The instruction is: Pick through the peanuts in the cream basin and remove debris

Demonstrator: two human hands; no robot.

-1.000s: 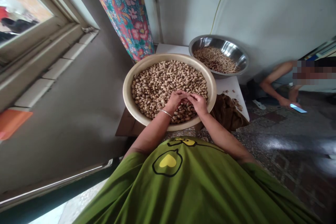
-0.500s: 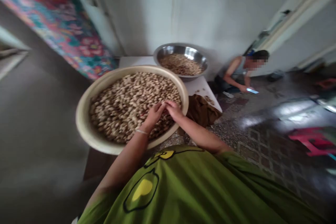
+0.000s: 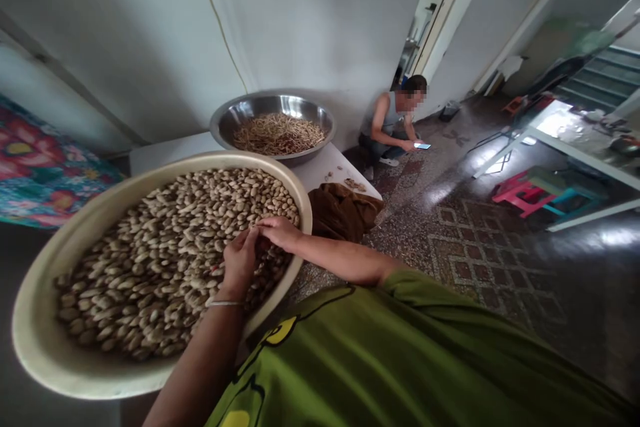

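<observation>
A large cream-coloured basin point(image 3: 43, 363) full of unshelled peanuts point(image 3: 165, 247) stands in front of me. Over its right side, close above the nuts, my left hand point(image 3: 240, 260) and my right hand point(image 3: 280, 232) meet at the fingertips. Both are closed in a pinch. Whatever lies between the fingers is too small and covered to make out. A pale band circles my left wrist. Just behind the basin is a wide steel bowl point(image 3: 320, 137) holding thin, dry, straw-coloured pieces point(image 3: 277, 133).
Both vessels are by a white table point(image 3: 173, 145), with a brown cloth point(image 3: 345, 210) at its right edge. A person point(image 3: 393, 120) squats near the wall with a phone point(image 3: 423, 145). Pink stool point(image 3: 520, 193) and another table point(image 3: 590, 157) stand right. Floral fabric point(image 3: 45, 160) is at left.
My view has swung to the right, so the basin and bowl sit further left and more of the room shows. Both hands stay pinched together over the peanuts.
</observation>
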